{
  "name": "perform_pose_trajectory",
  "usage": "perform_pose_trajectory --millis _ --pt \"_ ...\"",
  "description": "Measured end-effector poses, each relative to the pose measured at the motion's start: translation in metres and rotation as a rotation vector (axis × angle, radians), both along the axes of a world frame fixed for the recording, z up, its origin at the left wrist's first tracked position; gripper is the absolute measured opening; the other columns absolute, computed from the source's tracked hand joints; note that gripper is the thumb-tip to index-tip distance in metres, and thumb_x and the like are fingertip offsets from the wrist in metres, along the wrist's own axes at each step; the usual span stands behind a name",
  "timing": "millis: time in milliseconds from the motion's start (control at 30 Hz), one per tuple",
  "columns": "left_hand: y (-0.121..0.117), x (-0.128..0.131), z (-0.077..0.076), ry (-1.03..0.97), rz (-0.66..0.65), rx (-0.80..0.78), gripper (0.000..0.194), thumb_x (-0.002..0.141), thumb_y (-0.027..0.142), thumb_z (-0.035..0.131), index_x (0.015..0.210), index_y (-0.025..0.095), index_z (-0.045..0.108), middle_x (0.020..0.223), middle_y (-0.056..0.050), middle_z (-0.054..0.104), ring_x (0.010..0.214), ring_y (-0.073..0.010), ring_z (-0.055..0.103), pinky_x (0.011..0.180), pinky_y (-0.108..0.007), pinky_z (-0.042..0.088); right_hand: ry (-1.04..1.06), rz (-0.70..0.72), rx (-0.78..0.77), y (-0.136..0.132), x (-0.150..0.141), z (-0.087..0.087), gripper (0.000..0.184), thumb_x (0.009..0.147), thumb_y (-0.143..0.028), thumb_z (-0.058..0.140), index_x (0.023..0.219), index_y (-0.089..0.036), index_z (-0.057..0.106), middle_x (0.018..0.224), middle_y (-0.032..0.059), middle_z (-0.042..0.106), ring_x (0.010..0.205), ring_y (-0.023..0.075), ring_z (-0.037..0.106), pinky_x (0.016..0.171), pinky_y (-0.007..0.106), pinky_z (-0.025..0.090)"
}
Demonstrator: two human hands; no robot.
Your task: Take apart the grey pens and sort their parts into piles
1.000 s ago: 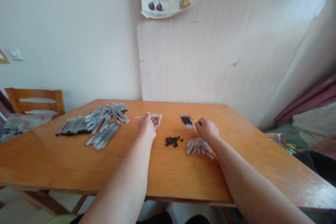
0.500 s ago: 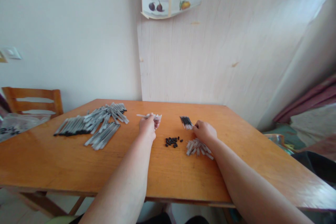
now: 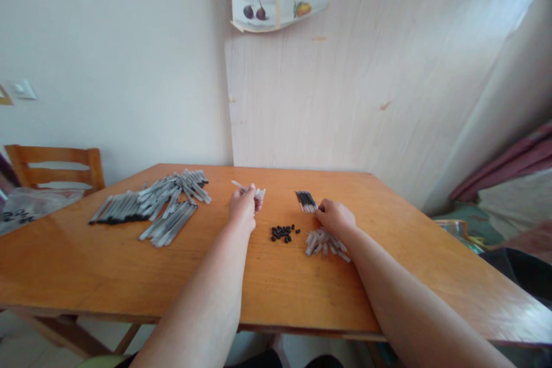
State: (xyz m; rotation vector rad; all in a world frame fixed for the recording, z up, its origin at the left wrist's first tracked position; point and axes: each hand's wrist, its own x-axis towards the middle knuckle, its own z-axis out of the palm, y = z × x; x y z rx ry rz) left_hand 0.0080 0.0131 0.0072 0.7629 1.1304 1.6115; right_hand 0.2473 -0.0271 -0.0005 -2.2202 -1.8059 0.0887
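My left hand (image 3: 245,207) is closed round several whitish translucent pen barrels (image 3: 259,194), one sticking out to the left. Over the table's right half, my right hand (image 3: 336,217) has its fingers pressed together at the pale near ends of a row of thin pen refills (image 3: 306,200) with dark upper parts. What its fingertips pinch, if anything, is hidden. Small black plugs (image 3: 282,233) lie scattered between the hands. Just below my right hand rests a heap of short whitish translucent caps (image 3: 326,243).
On the left of the wooden table (image 3: 276,293) lie piles of assembled-looking clear pens (image 3: 172,192) with black ends, and a separate bundle (image 3: 170,224) nearer me. A wooden chair (image 3: 56,164) and a plastic bag (image 3: 38,204) are beyond the left edge.
The barrel jutting from my left hand has tilted, its outer end now higher and further right. My right hand stays at the refills, with hardly any movement.
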Motion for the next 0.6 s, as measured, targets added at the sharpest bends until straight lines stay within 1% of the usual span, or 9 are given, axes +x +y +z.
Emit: perform_pose_trajectory --millis 133,267,400,533,567,600 --pt "0.000 -0.001 -0.001 0.001 -0.011 0.006 0.027 0.080 0.040 0.068 0.079 0.018 0.053 0.058 0.002 0.059 0.044 -0.0079 0.053 0.043 -0.017 0.038 0.017 -0.004 0.023 0.000 0.000 0.000 0.028 0.085 -0.041 0.049 0.091 -0.023 0.070 0.094 0.0095 0.072 0.090 0.0230 0.065 0.067 0.028 0.042" --pt "0.000 -0.002 -0.002 0.020 0.037 0.029 0.024 0.081 0.038 0.066 0.077 0.018 0.054 0.059 0.003 0.055 0.042 -0.0064 0.050 0.044 -0.017 0.039 0.050 -0.041 0.074 0.001 0.001 0.002 0.034 0.089 -0.045 0.045 0.092 -0.023 0.070 0.093 0.0097 0.072 0.089 0.0232 0.065 0.065 0.027 0.041" --pt "0.001 -0.004 -0.003 0.104 0.099 0.070 0.015 0.080 0.029 0.063 0.073 0.017 0.056 0.060 0.002 0.055 0.042 -0.0058 0.047 0.042 -0.016 0.037 0.070 -0.086 0.126 0.004 0.003 0.001 0.039 0.091 -0.047 0.040 0.096 -0.024 0.071 0.096 0.0104 0.072 0.090 0.0235 0.065 0.064 0.028 0.040" --pt "0.001 -0.007 -0.001 0.183 0.160 0.077 0.003 0.076 0.017 0.061 0.074 0.016 0.062 0.063 0.000 0.058 0.049 -0.0074 0.052 0.047 -0.016 0.040 0.136 -0.127 0.152 0.009 0.009 -0.003 0.041 0.090 -0.048 0.039 0.097 -0.024 0.072 0.096 0.0107 0.072 0.089 0.0233 0.065 0.063 0.027 0.039" --pt "0.001 -0.007 -0.001 0.183 0.172 0.084 0.002 0.075 0.015 0.062 0.076 0.016 0.063 0.064 0.000 0.059 0.051 -0.0076 0.053 0.049 -0.016 0.041 0.155 -0.134 0.159 0.010 0.011 -0.004 0.041 0.090 -0.048 0.040 0.097 -0.023 0.072 0.096 0.0108 0.072 0.089 0.0230 0.065 0.063 0.027 0.039" --pt "0.001 -0.008 0.000 0.175 0.187 0.093 0.006 0.073 0.013 0.063 0.078 0.016 0.063 0.065 0.000 0.060 0.052 -0.0077 0.054 0.050 -0.016 0.042 0.176 -0.140 0.168 0.012 0.013 -0.005 0.041 0.090 -0.048 0.040 0.096 -0.023 0.072 0.095 0.0110 0.072 0.089 0.0228 0.065 0.063 0.027 0.038"
